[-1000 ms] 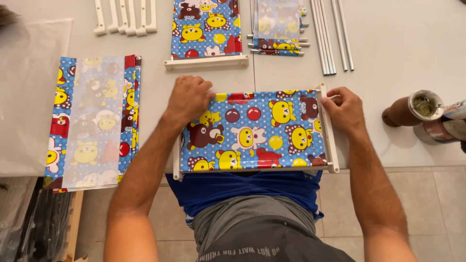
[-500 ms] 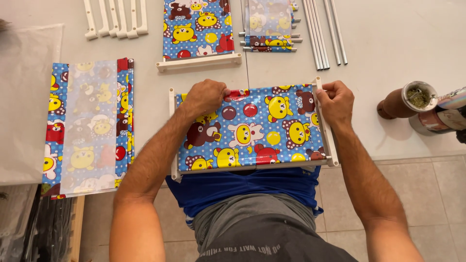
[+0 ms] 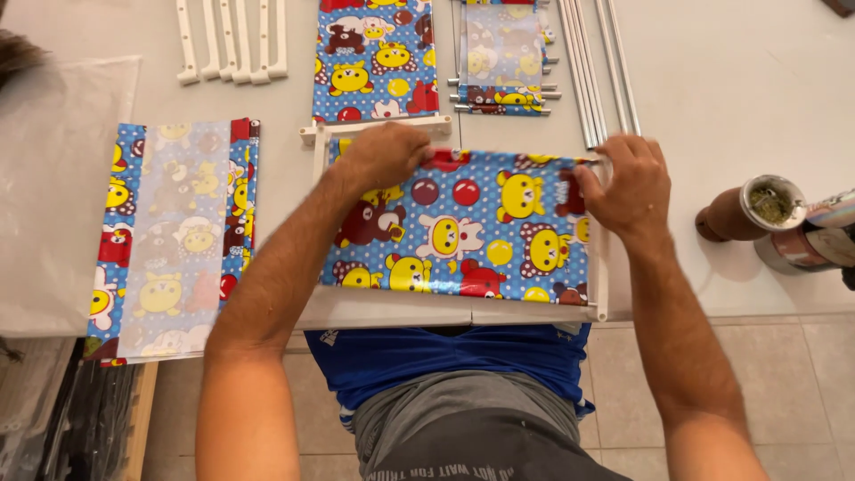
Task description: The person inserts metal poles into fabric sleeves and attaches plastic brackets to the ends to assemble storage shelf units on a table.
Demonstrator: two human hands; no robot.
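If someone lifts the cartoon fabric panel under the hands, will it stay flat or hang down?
The cartoon fabric panel probably sags in the middle, being thin glossy sheet. The white side bars look rigid, so its edges should stay straight. It seems light.

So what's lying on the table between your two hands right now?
In the head view, only the cartoon-print fabric panel spans the gap between the left hand and right hand; nothing else lies on it.

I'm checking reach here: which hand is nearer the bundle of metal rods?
Right. The right hand lies just below the metal rods; the left hand is farther left, on the cartoon-print panel.
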